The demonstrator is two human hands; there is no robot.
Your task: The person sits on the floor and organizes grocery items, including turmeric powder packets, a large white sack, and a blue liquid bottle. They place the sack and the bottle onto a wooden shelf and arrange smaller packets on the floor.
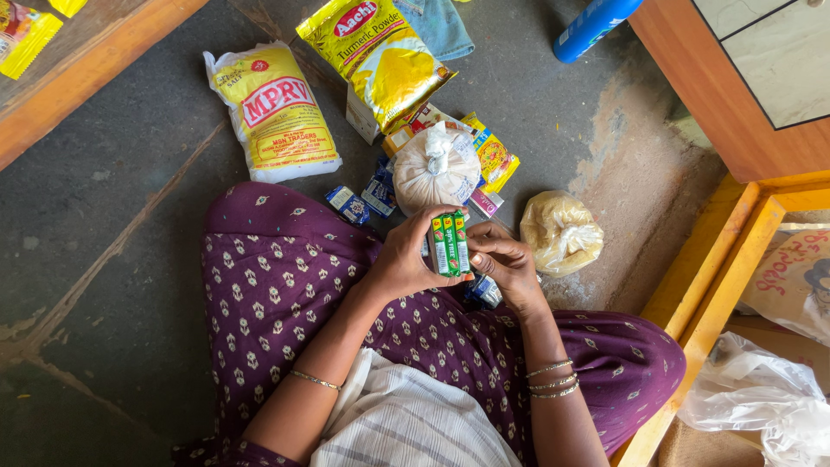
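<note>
At the centre of the frame, a bundle of small green packets (450,244) is pinched between both hands: the left hand (406,259) curled around it, the right hand (506,259) closed on its edge. With any loosening, packets could slide apart onto the lap or floor (104,199).

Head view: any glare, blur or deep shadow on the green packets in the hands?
Head view: the green packets are sharp and evenly lit between left hand and right hand; mild sheen on the yellow pouch; the frame's lower left floor lies darker.
</note>
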